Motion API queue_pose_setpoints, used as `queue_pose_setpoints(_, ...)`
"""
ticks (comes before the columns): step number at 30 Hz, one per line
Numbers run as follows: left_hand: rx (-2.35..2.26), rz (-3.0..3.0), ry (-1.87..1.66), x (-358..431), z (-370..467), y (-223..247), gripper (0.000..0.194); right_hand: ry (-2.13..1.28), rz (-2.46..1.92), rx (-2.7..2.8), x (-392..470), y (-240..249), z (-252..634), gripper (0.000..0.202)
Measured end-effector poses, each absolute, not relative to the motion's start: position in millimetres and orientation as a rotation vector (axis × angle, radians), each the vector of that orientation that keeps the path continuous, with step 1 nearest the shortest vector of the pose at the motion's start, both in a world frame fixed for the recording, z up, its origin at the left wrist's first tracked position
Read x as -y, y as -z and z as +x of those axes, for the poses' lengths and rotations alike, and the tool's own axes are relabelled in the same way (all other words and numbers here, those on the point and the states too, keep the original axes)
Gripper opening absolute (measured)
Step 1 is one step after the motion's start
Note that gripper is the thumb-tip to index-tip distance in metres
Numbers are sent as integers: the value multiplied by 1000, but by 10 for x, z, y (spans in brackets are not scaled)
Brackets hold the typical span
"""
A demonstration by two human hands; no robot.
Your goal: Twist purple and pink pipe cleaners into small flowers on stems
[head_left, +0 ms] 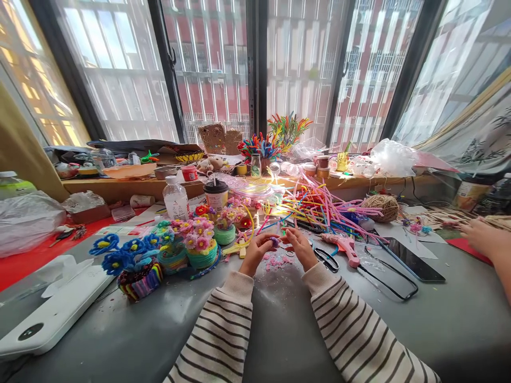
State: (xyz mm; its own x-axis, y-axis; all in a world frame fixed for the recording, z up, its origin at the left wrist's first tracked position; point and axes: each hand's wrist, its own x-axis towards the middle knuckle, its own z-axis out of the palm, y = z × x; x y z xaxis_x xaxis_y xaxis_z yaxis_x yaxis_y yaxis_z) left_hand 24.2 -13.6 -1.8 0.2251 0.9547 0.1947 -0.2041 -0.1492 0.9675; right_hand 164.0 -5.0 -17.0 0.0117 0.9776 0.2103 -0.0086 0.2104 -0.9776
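Note:
My left hand is closed in a pinch on a small purple fuzzy piece, perhaps of pipe cleaner. Facing it closely, my right hand has its fingertips pressed together. Whatever they grip is too small to make out. Loose pink fluff lies scattered on the grey table beneath both hands. Scissors with black handles rest just right of my right hand, beside a pink glue gun. Left of my left hand stand pink fuzzy flowers in a coiled green-yellow pot.
Blue fuzzy flowers stand in a striped pot at left, near a white device. Behind are a bottle, a lidded cup and many pipe cleaners. A phone lies at right, where another person's hand reaches in.

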Motion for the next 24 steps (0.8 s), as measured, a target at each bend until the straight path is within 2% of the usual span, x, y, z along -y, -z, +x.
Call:
queue_pose_setpoints(6, -665, 1369, -1089, 164, 236, 20, 20, -1376, -920, 1085, 57, 175, 1568, 46)
queue_pose_setpoints(11, -743, 1265, -1073, 125, 261, 55, 34, -1366, -873, 993, 38, 156, 1635, 45)
queue_pose_setpoints(24, -1174, 1397, -1340, 47, 193, 116, 39, -1252, -848, 901, 19, 123, 1802, 43)
